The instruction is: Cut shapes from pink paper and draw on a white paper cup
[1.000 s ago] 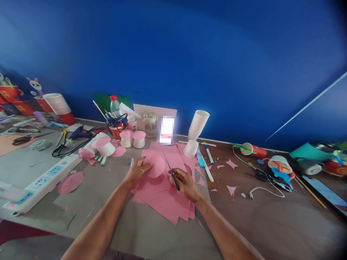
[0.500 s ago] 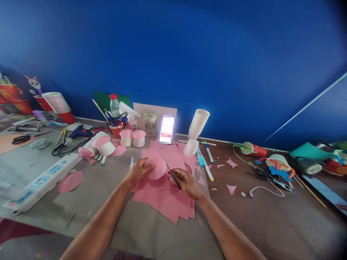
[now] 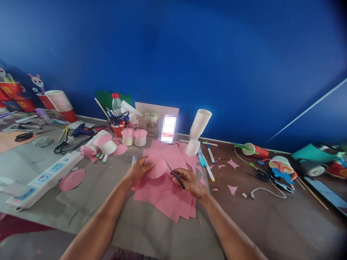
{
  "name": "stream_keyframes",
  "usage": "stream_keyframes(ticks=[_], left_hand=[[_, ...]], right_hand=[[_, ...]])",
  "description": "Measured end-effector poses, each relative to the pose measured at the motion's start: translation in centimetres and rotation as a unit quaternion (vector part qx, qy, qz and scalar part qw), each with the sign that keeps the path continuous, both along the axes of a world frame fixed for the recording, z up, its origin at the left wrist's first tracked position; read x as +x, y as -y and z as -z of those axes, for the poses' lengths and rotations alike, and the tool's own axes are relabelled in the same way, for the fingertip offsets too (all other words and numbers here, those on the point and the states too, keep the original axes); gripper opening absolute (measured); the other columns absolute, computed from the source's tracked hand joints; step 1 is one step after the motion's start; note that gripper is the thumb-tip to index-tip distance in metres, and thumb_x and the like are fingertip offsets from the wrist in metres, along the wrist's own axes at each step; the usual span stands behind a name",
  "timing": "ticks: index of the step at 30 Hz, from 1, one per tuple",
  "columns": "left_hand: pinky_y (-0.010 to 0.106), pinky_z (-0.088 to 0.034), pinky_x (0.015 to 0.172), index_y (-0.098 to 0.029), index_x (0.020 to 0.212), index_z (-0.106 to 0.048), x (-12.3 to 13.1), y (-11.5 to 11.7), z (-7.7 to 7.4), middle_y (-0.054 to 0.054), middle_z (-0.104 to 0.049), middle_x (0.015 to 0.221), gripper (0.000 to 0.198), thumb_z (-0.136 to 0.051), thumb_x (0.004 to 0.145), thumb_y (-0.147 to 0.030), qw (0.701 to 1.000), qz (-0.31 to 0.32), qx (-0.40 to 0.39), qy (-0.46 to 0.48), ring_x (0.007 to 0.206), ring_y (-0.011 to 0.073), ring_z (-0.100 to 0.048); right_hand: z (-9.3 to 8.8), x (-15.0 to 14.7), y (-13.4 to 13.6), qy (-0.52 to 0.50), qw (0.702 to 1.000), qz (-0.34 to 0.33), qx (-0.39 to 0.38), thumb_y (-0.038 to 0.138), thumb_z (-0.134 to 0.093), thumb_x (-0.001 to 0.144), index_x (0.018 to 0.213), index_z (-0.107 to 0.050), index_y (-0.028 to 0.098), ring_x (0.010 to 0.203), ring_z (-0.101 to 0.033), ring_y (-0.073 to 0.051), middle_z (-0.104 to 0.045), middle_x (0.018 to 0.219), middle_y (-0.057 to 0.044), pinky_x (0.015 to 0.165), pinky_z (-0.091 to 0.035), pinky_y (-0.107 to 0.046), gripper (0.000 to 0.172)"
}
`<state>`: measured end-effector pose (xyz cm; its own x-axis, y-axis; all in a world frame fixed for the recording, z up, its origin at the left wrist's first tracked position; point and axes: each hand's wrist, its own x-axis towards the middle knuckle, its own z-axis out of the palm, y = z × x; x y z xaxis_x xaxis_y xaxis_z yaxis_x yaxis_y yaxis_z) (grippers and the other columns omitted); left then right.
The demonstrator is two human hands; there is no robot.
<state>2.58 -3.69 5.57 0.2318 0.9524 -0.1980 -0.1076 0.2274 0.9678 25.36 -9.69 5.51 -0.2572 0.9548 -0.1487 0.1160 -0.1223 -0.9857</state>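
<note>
The pink disc is in front of the person, held up over the near middle of the desk, above a fanned stack of pink sheets. It looks like plain paper or thin card: very light, probably stiff enough to stay flat when held from one side, yet easy to crease or bend under a hard squeeze. It seems unlikely to slip, and a light pinch at the rim should suit it best. To its right, the scissors look slim, rigid and fairly light, with a dark handle as the natural place to take hold; the narrow blade end calls for care.

On the left hand, the fingers are closed on the disc's left edge, thumb laid over the upper face and the others tucked behind, leaving the right side of the disc free. On the right hand, the fingers are curled and clamped around the scissors' handle; whether any pass through loops cannot be told. The blade end points away and to the left, near the disc's upper right rim. Whether it touches the paper, or whether the blades are parted, is too fine to make out. Farther right, an upturned white cup stands beyond this hand, and pink scraps lie apart on the brown surface.
</note>
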Motion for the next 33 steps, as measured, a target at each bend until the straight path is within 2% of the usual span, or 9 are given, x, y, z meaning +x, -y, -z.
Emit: stream_keyframes(ticks=[5,10,17,26,33], left_hand=[[0.029,-0.053,0.060,-0.017,0.075,-0.071,-0.05,-0.07,0.14,0.003,-0.072,0.067,0.037,-0.094,0.058,-0.041,1.000,0.013,-0.002,0.014,0.063,0.0201,-0.067],[0.030,-0.053,0.059,-0.017,0.072,-0.071,-0.08,0.04,-0.08,0.004,-0.073,0.064,0.038,-0.094,0.057,-0.042,1.000,0.017,-0.006,0.023,0.061,0.0210,-0.067],[0.032,-0.056,0.060,-0.015,0.081,-0.074,-0.40,-0.13,0.09,0.006,-0.075,0.069,0.039,-0.093,0.060,-0.042,1.000,0.023,-0.007,0.016,0.061,0.0224,-0.069],[0.032,-0.056,0.060,-0.017,0.080,-0.074,-0.32,-0.14,-0.02,0.004,-0.075,0.068,0.040,-0.094,0.057,-0.044,0.999,0.025,-0.018,0.020,0.061,0.0218,-0.069],[0.030,-0.055,0.060,-0.016,0.078,-0.072,-0.53,-0.29,0.23,0.005,-0.075,0.068,0.035,-0.091,0.062,-0.041,0.999,0.035,-0.007,0.019,0.060,0.0208,-0.068]], right_hand=[[-0.16,0.06,-0.04,0.009,1.000,-0.005,-0.002,0.057,-0.077,0.074,0.090,-0.069,0.019,0.054,-0.038,-0.011,-0.046,0.059,0.006,0.052,-0.028,-0.026,0.042],[-0.24,0.14,-0.11,0.007,1.000,-0.009,-0.004,0.059,-0.076,0.075,0.090,-0.071,0.019,0.054,-0.039,-0.011,-0.047,0.059,0.005,0.052,-0.029,-0.026,0.043],[-0.50,0.03,-0.03,0.002,1.000,-0.010,-0.004,0.062,-0.075,0.074,0.088,-0.071,0.019,0.054,-0.038,-0.011,-0.048,0.059,0.005,0.051,-0.031,-0.025,0.045],[-0.32,-0.05,-0.03,0.001,1.000,-0.008,0.007,0.062,-0.075,0.075,0.088,-0.070,0.020,0.056,-0.043,-0.012,-0.053,0.062,0.004,0.054,-0.034,-0.026,0.044],[0.09,0.03,-0.11,0.005,1.000,-0.007,0.008,0.063,-0.074,0.076,0.092,-0.070,0.018,0.057,-0.045,-0.013,-0.058,0.066,0.002,0.054,-0.035,-0.027,0.048]])
